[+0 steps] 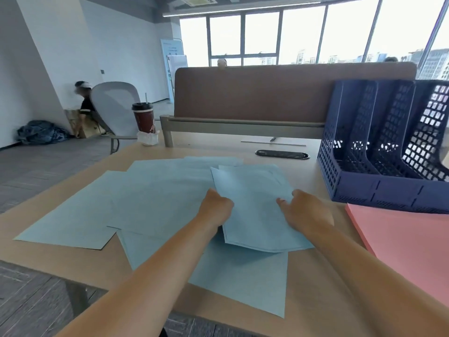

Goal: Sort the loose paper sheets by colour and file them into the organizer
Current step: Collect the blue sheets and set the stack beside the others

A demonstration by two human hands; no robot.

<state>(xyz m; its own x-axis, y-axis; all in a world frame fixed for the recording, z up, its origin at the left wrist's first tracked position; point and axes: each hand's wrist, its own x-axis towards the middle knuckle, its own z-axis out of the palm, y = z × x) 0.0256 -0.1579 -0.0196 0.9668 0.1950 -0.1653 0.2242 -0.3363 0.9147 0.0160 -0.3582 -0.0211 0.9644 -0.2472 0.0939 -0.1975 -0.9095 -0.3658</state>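
Note:
Several light blue paper sheets (150, 190) lie spread over the wooden desk (315, 276). A small gathered stack of blue sheets (252, 203) sits tilted above them in the middle. My left hand (216, 203) grips the stack's left edge. My right hand (303, 210) holds its right edge with the thumb on top. A pile of pink sheets (408, 242) lies at the right edge of the desk. The dark blue organizer (379, 154), with three upright mesh compartments, stands at the back right; the compartments look empty.
A lidded coffee cup (143, 120) with a crumpled napkin stands at the desk's back left corner. A brown divider panel (255, 93) runs along the back. A black cable grommet (282, 154) sits before it. A grey chair (114, 110) and a seated person are at far left.

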